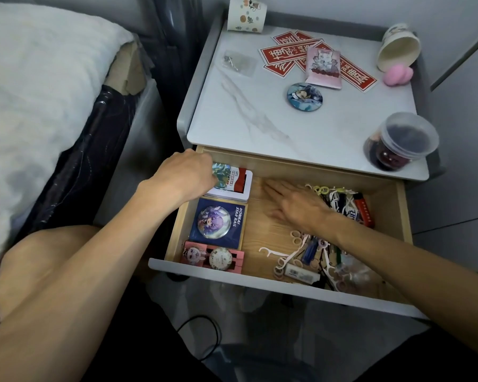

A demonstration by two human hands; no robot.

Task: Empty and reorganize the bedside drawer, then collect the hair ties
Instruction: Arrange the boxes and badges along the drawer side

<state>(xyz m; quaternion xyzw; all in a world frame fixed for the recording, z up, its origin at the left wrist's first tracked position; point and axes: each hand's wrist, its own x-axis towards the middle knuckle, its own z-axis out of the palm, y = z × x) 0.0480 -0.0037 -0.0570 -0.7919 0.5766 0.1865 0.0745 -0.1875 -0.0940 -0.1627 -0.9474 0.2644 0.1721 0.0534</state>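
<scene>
The bedside drawer (232, 274) stands pulled open. My left hand (186, 172) reaches into its back left corner, fingers curled over a colourful card (222, 174) that lies on a white tin (242, 186). My right hand (294, 206) lies flat on the wooden drawer bottom, fingers straight and pointing to the back left, blurred. Small pastel hair ties (321, 190) lie in the clutter at the right, more hair ties (279, 271) near the front, among floss picks (273, 252) and lighters (364, 209).
A blue badge card (218, 222) and a pink packet (213, 257) line the drawer's left side. On the nightstand top (260, 119) lie red envelopes (353, 71), a round badge (304, 96), two paper cups (246, 13), a pink sponge (397, 74) and a clear tub (400, 142). The bed (39, 92) is left.
</scene>
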